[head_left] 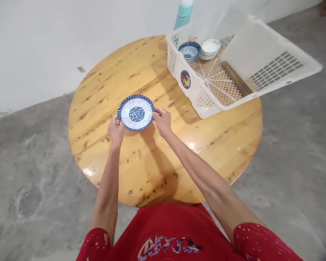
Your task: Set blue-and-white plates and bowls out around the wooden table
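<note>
A round plate [136, 114] with a blue patterned rim and a blue flowered centre is held over the left part of the wooden table. My left hand [116, 129] grips its left edge, thumb on top of the rim. On the opposite edge, my right hand [162, 120] pinches the rim in the same way. The fingers under the plate are mostly hidden. Its face is turned up toward me, and a shadow falls on the wood below.
A white plastic basket [190, 95] stands at the table's right back. Inside are blue patterned bowls [189, 50], white bowls [210, 48] and a bundle of chopsticks [237, 79]. Behind it rises a teal bottle [183, 15]. The round table [103, 98] nears a white wall.
</note>
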`<control>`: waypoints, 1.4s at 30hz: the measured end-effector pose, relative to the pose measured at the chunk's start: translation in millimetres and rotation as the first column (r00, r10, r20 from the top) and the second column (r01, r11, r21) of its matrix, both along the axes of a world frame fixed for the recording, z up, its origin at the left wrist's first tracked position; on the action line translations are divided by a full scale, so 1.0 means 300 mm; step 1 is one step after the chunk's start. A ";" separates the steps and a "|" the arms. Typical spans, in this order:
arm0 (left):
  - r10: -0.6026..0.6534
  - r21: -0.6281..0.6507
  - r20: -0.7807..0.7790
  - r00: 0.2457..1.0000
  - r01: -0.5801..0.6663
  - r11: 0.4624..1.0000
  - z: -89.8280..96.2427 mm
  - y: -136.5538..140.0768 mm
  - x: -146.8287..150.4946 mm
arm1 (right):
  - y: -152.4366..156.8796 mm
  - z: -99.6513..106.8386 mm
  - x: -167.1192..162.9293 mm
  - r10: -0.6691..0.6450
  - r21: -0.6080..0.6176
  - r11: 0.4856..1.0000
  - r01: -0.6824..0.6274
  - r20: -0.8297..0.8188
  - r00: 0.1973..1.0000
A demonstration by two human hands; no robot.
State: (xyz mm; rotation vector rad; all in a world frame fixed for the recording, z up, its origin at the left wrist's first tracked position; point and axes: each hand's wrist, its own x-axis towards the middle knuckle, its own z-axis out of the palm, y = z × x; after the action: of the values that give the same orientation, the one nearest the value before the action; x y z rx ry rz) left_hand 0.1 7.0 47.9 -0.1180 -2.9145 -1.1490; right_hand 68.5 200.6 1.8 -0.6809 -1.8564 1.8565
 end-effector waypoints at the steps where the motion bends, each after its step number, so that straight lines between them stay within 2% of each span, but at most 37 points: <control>1: -0.020 0.044 -0.001 1.000 0.020 0.999 0.014 0.000 0.030 | 0.000 0.021 0.038 -0.044 -0.032 0.999 0.043 -0.016 0.999; 4: -0.095 0.137 0.054 0.994 0.087 0.987 0.036 0.007 0.155 | 0.003 0.055 0.193 -0.156 -0.066 0.986 0.153 -0.044 0.987; 7: -0.179 0.192 0.142 0.974 0.151 0.970 0.015 0.022 0.322 | 0.006 0.043 0.394 -0.248 -0.073 0.967 0.245 -0.021 0.969; 12: -0.307 0.238 0.280 0.909 0.244 0.940 -0.102 0.065 0.598 | 0.020 -0.035 0.721 -0.371 -0.106 0.915 0.388 0.150 0.916; 17: -0.382 0.204 0.351 0.855 0.329 0.922 -0.206 0.114 0.751 | 0.047 -0.108 0.913 -0.437 -0.086 0.879 0.470 0.252 0.863; 21: -0.399 0.149 0.329 0.856 0.370 0.917 -0.232 0.142 0.785 | 0.063 -0.142 0.963 -0.469 -0.079 0.863 0.499 0.242 0.849; 26: -0.404 0.081 0.317 0.858 0.400 0.913 -0.228 0.158 0.794 | 0.071 -0.156 0.972 -0.496 -0.113 0.841 0.530 0.233 0.837; 37: -0.400 0.057 0.362 0.842 0.408 0.911 -0.211 0.155 0.819 | 0.081 -0.167 1.014 -0.389 -0.095 0.902 0.421 0.244 0.888; 42: -0.411 0.089 0.438 0.799 0.416 0.905 -0.216 0.167 0.826 | 0.071 -0.179 1.030 -0.343 -0.087 0.924 0.372 0.242 0.908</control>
State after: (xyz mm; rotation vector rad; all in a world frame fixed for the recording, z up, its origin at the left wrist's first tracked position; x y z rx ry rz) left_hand 248.0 57.1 -16.9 -0.6017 -3.4177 -1.3710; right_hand 377.5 221.9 -51.9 -1.2332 -1.6063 1.7222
